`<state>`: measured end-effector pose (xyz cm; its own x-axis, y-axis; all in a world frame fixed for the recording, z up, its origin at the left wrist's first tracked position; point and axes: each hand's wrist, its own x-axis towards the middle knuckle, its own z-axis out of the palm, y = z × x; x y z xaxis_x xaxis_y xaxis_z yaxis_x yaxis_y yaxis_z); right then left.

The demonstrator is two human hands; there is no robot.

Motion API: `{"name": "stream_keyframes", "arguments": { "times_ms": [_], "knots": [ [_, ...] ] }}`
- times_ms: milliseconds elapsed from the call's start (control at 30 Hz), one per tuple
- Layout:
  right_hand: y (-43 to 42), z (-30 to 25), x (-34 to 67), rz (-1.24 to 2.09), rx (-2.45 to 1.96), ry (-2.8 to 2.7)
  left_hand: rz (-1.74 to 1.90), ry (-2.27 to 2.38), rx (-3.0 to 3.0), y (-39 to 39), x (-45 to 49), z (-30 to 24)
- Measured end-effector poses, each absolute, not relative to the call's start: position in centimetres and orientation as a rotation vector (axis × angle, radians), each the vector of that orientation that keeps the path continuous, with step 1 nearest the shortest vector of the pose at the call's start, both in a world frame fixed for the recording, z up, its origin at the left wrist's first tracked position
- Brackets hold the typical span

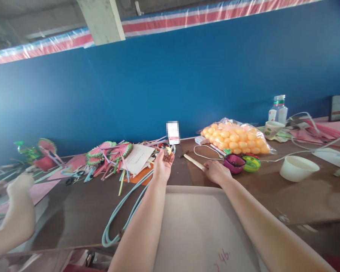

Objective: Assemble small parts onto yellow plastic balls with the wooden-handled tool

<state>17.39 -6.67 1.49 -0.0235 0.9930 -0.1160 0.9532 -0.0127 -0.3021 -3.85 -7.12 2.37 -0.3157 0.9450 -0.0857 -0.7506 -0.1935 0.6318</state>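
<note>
The left hand (163, 167) is raised palm-up over the brown table (82, 204), its fingertips pinching a small yellow ball (167, 151). Just to its right, the right hand (216, 172) lies palm-down over the near end of a wooden stick (194, 161); whether it grips the stick cannot be told. A purple bowl (234, 163) sits just right of that hand.

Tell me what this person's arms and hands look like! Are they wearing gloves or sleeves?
No gloves, and no sleeves in view. The bare left hand and bare right hand show no rings that I can make out. The left forearm and right forearm are uncovered, with no watch, bracelet or marking visible. The fingers look small and blurry, so nails cannot be judged.
</note>
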Motion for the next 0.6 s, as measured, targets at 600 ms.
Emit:
{"name": "stream_keyframes", "arguments": {
  "times_ms": [600],
  "knots": [
    [-6.6, 0.8, 17.0, 0.245, -1.713, -1.869, 1.74, 1.023, 0.644, -8.4, 0.1, 1.6]
  ]
}}
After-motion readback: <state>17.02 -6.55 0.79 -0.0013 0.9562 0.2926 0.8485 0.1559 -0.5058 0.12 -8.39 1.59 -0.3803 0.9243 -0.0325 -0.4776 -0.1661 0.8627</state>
